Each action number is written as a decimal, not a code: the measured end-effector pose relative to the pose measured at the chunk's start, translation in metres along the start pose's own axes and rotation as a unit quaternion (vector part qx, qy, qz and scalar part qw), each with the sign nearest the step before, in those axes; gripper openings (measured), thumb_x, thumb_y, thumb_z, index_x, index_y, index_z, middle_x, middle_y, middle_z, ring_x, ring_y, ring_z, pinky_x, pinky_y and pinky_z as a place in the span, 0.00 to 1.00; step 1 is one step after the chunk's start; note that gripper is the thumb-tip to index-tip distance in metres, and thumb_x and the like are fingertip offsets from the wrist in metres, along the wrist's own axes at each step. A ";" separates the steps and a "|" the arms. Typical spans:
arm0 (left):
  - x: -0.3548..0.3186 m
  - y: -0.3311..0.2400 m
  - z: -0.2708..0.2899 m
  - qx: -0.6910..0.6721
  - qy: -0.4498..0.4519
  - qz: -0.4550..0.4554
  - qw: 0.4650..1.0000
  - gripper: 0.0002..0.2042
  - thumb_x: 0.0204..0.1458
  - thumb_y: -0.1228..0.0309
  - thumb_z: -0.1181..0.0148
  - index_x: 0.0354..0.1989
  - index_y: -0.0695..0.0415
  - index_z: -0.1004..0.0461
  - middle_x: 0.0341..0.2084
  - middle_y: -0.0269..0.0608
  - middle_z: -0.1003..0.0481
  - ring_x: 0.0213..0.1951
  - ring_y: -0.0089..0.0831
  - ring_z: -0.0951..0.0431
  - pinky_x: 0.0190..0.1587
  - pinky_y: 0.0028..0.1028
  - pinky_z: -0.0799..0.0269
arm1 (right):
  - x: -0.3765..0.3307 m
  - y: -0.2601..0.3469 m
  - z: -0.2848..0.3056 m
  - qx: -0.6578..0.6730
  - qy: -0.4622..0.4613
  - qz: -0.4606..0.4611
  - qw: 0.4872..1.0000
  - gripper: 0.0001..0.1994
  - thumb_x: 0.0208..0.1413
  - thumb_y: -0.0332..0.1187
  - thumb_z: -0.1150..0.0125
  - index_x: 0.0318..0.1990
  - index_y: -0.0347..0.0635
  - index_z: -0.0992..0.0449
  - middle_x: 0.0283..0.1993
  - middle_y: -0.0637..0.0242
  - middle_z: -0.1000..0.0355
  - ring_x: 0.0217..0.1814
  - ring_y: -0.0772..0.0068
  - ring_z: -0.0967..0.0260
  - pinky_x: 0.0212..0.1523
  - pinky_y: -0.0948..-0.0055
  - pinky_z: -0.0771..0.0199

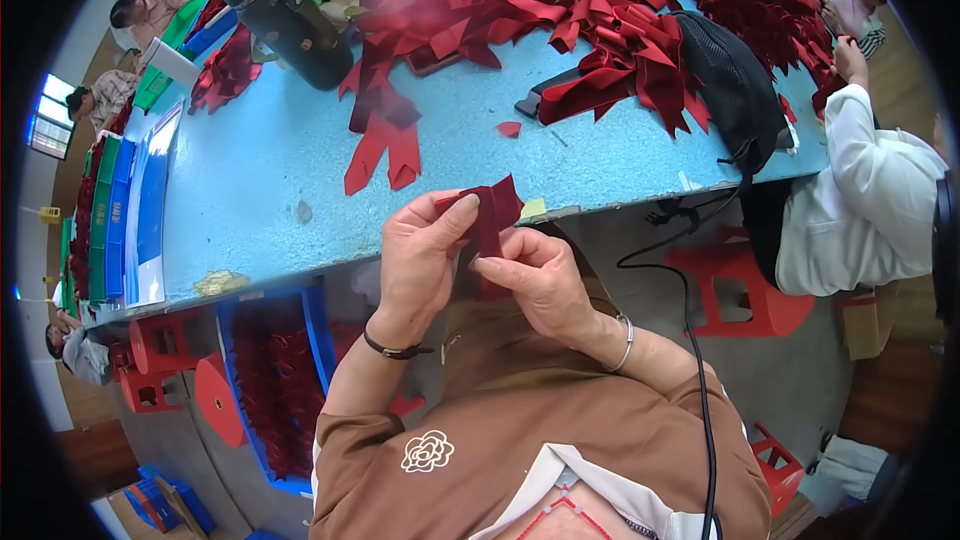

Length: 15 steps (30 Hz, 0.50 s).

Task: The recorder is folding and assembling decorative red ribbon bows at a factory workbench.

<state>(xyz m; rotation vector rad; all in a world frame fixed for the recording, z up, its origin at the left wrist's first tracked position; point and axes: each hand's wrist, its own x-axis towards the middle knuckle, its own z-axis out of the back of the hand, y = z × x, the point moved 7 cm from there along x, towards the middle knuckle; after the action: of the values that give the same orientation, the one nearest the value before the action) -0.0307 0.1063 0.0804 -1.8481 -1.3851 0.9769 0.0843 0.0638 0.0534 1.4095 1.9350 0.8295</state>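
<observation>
Just off the near edge of the blue table (270,165), both my hands hold one dark red ribbon (497,208). My left hand (425,240) pinches its folded upper part between thumb and fingers. Lower down, my right hand (540,278) grips the ribbon's hanging portion, thumb against fingertips. One notched end sticks up to the right above my hands. Part of the ribbon is covered by my fingers. Beyond my hands, several red ribbon strips (385,145) with notched ends lie on the table.
A big heap of red ribbons (560,0) covers the far side. A dark bottle (290,20) stands at far left, a black bag (725,85) lies to the right. Below sits a blue crate (310,340) of ribbons. A black cable (690,310) hangs near my right arm; a person (860,190) works at right.
</observation>
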 end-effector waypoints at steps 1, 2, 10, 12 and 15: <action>0.001 0.000 0.002 0.003 -0.003 0.001 1.000 0.07 0.53 0.77 0.41 0.39 0.66 0.26 0.34 0.42 0.22 0.34 0.25 0.22 0.39 0.24 0.26 | 0.002 -0.004 0.000 0.015 0.004 -0.011 1.000 0.05 0.53 0.21 0.41 0.27 0.38 0.29 0.34 0.70 0.29 0.34 0.82 0.34 0.39 0.79 0.33; 0.001 0.000 0.003 0.002 -0.003 0.003 1.000 0.07 0.53 0.77 0.41 0.39 0.66 0.26 0.34 0.42 0.22 0.34 0.25 0.22 0.39 0.24 0.26 | 0.004 -0.006 0.001 0.015 0.002 -0.012 1.000 0.05 0.53 0.21 0.41 0.27 0.38 0.29 0.34 0.70 0.29 0.34 0.82 0.34 0.39 0.79 0.33; 0.001 0.004 0.016 0.044 -0.019 0.020 0.999 0.07 0.53 0.77 0.41 0.39 0.65 0.25 0.33 0.42 0.22 0.34 0.25 0.22 0.38 0.23 0.27 | 0.007 -0.020 0.005 0.007 0.040 -0.026 0.999 0.03 0.52 0.24 0.38 0.32 0.37 0.27 0.33 0.69 0.28 0.34 0.81 0.31 0.36 0.76 0.26; -0.001 0.005 0.017 0.044 -0.022 0.021 0.999 0.07 0.53 0.77 0.41 0.39 0.65 0.25 0.33 0.42 0.22 0.34 0.25 0.22 0.38 0.23 0.27 | 0.007 -0.025 0.004 0.010 0.036 -0.039 0.999 0.03 0.52 0.24 0.38 0.32 0.37 0.27 0.33 0.69 0.28 0.34 0.80 0.31 0.37 0.76 0.26; -0.006 0.003 0.022 0.045 -0.028 0.023 0.998 0.07 0.53 0.76 0.41 0.39 0.65 0.25 0.33 0.42 0.22 0.34 0.25 0.22 0.38 0.23 0.27 | 0.007 -0.035 0.002 0.005 0.018 -0.062 0.998 0.04 0.51 0.25 0.37 0.31 0.38 0.27 0.30 0.71 0.29 0.32 0.82 0.33 0.34 0.79 0.30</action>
<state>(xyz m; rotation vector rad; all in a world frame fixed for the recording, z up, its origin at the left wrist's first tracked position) -0.0488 0.1004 0.0674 -1.8051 -1.3151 1.1028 0.0633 0.0620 0.0244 1.2745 2.0335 0.7921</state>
